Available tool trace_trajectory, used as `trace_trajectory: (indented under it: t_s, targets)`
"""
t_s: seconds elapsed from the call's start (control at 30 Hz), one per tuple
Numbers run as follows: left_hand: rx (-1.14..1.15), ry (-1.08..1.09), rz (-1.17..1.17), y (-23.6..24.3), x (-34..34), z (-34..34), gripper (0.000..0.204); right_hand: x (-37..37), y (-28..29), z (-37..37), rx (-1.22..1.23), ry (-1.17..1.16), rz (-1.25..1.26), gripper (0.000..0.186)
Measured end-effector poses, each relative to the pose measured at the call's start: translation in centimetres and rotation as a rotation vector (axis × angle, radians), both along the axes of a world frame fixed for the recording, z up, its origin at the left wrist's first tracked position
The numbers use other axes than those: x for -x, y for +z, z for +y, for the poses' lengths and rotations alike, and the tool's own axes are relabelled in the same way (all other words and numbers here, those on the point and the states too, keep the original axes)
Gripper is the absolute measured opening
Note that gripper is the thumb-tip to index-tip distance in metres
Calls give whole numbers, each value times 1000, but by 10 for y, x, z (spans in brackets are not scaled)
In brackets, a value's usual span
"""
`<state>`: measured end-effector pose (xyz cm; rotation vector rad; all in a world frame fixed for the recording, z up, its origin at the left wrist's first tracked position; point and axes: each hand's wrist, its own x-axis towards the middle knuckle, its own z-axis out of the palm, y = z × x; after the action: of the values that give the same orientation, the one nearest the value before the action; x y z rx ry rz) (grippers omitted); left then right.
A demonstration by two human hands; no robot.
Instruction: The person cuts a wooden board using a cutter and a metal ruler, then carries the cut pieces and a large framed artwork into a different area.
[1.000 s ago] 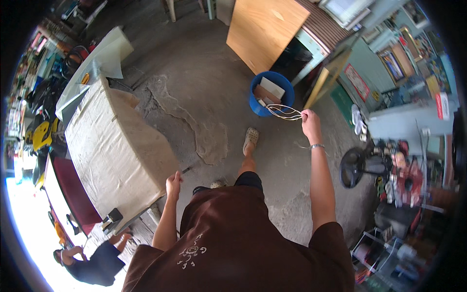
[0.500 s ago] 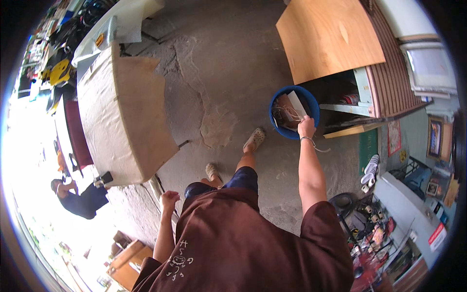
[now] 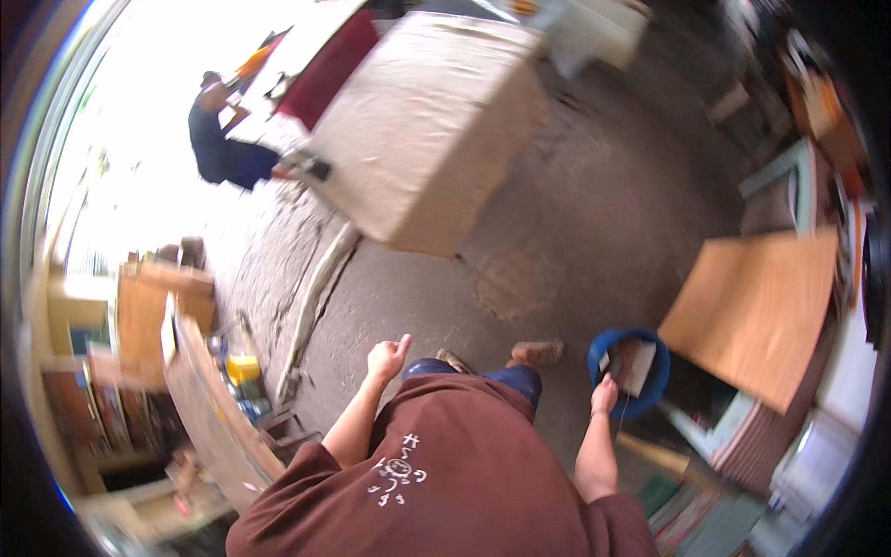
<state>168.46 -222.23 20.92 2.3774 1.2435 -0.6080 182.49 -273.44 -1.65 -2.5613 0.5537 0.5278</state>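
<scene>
A round blue bucket [image 3: 660, 376] is on my right, with flat brown and white pieces [image 3: 639, 368] inside. My right hand [image 3: 604, 395] is closed at the bucket's near rim, fingers curled over it. A thin cord hangs by that wrist; what it ties to is blurred. In front of my body, on the left, my left hand [image 3: 388, 358] hangs in the air with fingers curled and thumb sticking out. Nothing shows in it.
A table under a beige cloth [image 3: 427, 130] stands ahead. A plywood sheet [image 3: 756, 311] leans beside the bucket. A long board [image 3: 209, 399] and a yellow container [image 3: 243, 369] are at left. Another person [image 3: 212, 139] is bent over in the bright far left.
My view has swung left, so the table and the other person have shifted right in the picture. The right hand has stayed at the bucket; the left hand's thumb now points up.
</scene>
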Motion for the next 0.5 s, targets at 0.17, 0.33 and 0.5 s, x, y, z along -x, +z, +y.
trace_trajectory:
  t_s: [0.17, 0.33, 0.5]
  targets:
    - [283, 298, -346, -52, 162, 40, 18, 26, 25, 111, -420, 42, 279, 49]
    - [391, 513, -253, -118, 277, 63, 15, 7, 23, 193, -324, 255, -33, 66]
    - [291, 1007, -231, -114, 352, 91, 31, 51, 87, 289, -201, 716, -162, 77]
